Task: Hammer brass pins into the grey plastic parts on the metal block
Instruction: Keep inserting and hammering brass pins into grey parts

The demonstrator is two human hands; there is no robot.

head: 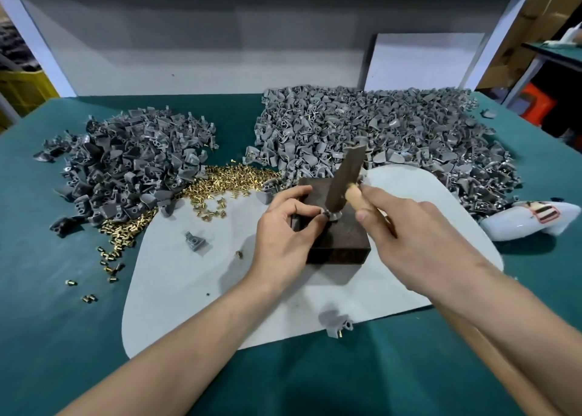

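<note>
The grey part [328, 216] on the metal block [341, 242] is mostly hidden under the left hand [283, 229] and the blurred hammer [346, 179] head. The right hand [409, 226] covers most of the hammer's handle. Both forearms [189, 337] run off the bottom edge.

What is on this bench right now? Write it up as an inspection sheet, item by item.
Surface: green table mat with a pale grey rounded pad on it.
Job's things: dark square metal block on the pad; small grey plastic part on its top; heap of brass pins behind left; hammer with dark metal head and wooden handle, head's lower end at the part.
Clutter: two heaps of grey parts, left heap and right heap; stray part on the pad; white plastic object at right.
Grippers: left hand pinches the part; right hand grips the hammer handle.
Cables: nothing seen.
Surroundings: grey back panel; white board standing against it; yellow crate far left.
</note>
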